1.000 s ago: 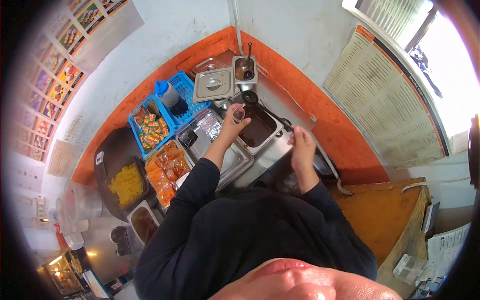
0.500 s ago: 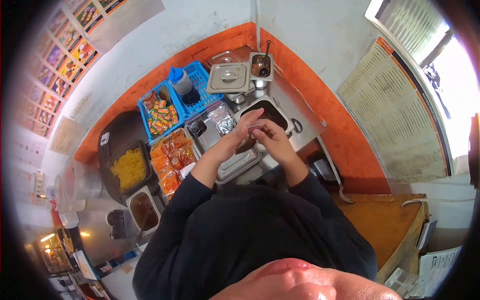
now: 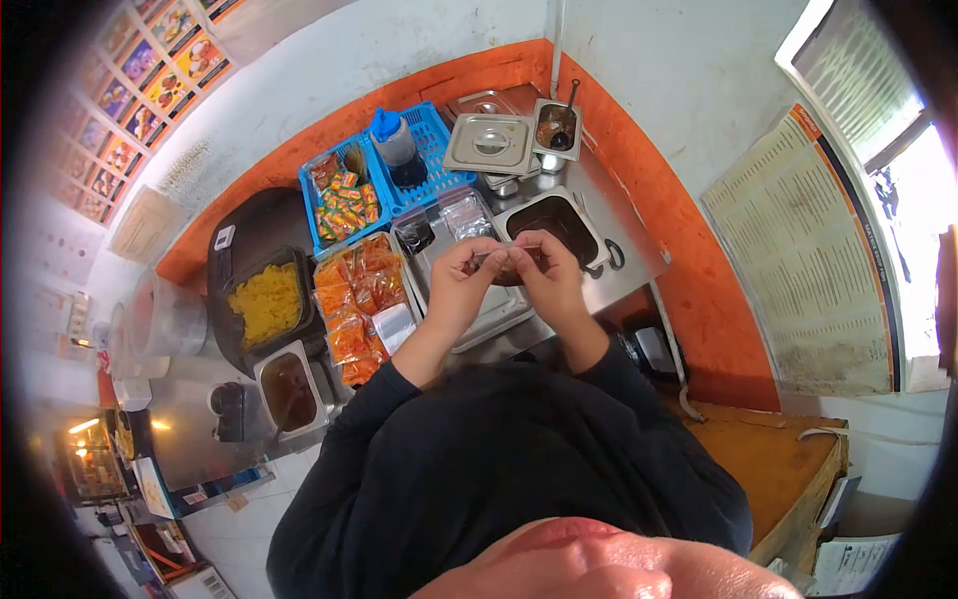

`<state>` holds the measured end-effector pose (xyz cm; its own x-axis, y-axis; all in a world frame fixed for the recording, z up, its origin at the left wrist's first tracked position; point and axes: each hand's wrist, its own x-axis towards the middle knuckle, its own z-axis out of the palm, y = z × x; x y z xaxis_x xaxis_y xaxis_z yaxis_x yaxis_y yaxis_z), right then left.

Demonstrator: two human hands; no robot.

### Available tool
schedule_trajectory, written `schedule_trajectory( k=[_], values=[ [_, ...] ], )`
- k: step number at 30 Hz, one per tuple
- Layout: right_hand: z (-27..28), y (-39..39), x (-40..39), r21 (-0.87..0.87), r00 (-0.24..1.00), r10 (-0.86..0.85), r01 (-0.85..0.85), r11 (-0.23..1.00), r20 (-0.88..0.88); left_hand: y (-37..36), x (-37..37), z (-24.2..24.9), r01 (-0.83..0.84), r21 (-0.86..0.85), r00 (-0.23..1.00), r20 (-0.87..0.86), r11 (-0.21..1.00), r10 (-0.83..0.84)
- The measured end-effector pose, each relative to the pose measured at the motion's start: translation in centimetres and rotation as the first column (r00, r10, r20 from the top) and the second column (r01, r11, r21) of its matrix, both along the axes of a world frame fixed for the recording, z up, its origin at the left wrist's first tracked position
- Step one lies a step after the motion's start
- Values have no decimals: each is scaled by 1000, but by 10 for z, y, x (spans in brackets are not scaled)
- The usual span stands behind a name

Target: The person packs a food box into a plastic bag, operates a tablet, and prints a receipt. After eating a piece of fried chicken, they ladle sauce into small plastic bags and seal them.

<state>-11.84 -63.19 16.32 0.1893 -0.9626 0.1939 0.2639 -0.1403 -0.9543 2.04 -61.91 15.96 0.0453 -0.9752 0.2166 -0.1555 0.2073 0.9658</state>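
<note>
My left hand [image 3: 465, 282] and my right hand [image 3: 549, 280] meet over the counter, thumbs and fingertips pinched close together. Between them is the top edge of a small clear plastic bag [image 3: 506, 272], with something brown showing below my fingers; the hands hide most of it. Just beyond my right hand sits a steel pan of dark sauce [image 3: 552, 222]. Under and left of my hands lie a steel lid [image 3: 499, 317] and a clear tray holding small silvery packets [image 3: 465, 216]. Packed orange-red bags [image 3: 357, 290] fill a tray to the left of my left hand.
Blue baskets [image 3: 427, 150] hold a blue-capped bottle [image 3: 397, 150] and small colourful packets [image 3: 346, 207]. A lidded steel pan [image 3: 489, 143] and a small pan with a ladle [image 3: 557, 130] stand behind. Yellow food [image 3: 265, 302] and a pan of brown sauce [image 3: 289, 392] are at left.
My hands have drawn level and closer together, both now pinching the bag's edge. My left fingers, earlier stretched out, have curled in. The view has shifted slightly.
</note>
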Motion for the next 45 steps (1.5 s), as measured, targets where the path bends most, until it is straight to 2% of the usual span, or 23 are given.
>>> schedule_trajectory(
  k=[2,4,6,9,10,12,14,15,17,19,22,24,26,29,31,32,33,35,37,39,41,43,45],
  values=[
    [0,-5,-4,68,1000,22,-23,997,16,4,0,6,34,107,956,-292,994,-2],
    [-2,-7,-7,137,999,43,-47,989,31,6,6,5,0,80,972,-234,997,19],
    [-8,-5,-7,-132,992,-22,5,991,-124,9,9,-1,-33,59,984,-176,998,43],
    [-22,-3,3,-133,986,-89,70,989,-141,15,9,-17,-110,19,986,-127,994,112],
    [-28,0,8,22,998,-63,63,998,-23,17,10,-19,-105,67,979,-168,992,115],
    [-41,4,6,54,996,18,-13,998,-90,21,17,-21,-107,118,969,-209,987,130],
    [-44,16,1,83,971,145,-132,988,-191,35,30,-23,45,22,964,262,999,-50],
    [-48,20,-1,91,970,154,-139,986,-190,40,34,-27,38,30,964,261,999,-45],
    [-61,27,-7,11,812,254,-292,956,-526,49,38,-38,175,154,883,412,972,-224],
    [-74,35,-9,22,802,298,-336,942,-518,53,36,-48,160,239,890,384,958,-245],
    [-79,43,-14,44,845,239,-248,968,-479,35,35,-63,144,183,918,343,973,-200],
    [-85,42,-23,73,826,188,-176,982,-531,-3,39,-73,104,160,834,524,982,-173],
    [-82,42,-30,125,839,199,-157,980,-506,-48,45,-104,110,27,844,526,994,-107],
    [-92,44,-36,177,855,203,-132,975,-477,-91,50,-144,41,44,805,590,998,-59],
    [-95,44,-39,186,854,210,-135,973,-477,-94,45,-145,-150,-254,715,639,955,282],
    [-95,44,-40,203,849,222,-139,969,-479,-89,48,-146,-169,-251,743,603,953,290],
    [-95,44,-40,222,845,239,-146,964,-479,-79,54,-134,-187,-236,738,607,954,295],
    [-82,44,-37,283,858,278,-164,945,-432,-45,71,-111,-253,-29,828,511,967,232],
    [-84,43,-34,336,870,315,-188,923,-379,-3,106,-109,-339,88,782,580,937,229],
    [-95,40,-32,311,807,353,-221,924,-474,38,136,-111,-387,183,771,601,904,209],
    [-93,39,-23,320,825,368,-242,916,-430,69,148,-109,-339,469,710,696,815,-105],
    [-99,35,-15,211,762,393,-331,920,-515,85,141,-117,-376,387,660,749,842,-49],
    [-95,33,-4,206,751,417,-364,908,-512,87,137,-132,-398,300,606,796,867,3]
  ],
)
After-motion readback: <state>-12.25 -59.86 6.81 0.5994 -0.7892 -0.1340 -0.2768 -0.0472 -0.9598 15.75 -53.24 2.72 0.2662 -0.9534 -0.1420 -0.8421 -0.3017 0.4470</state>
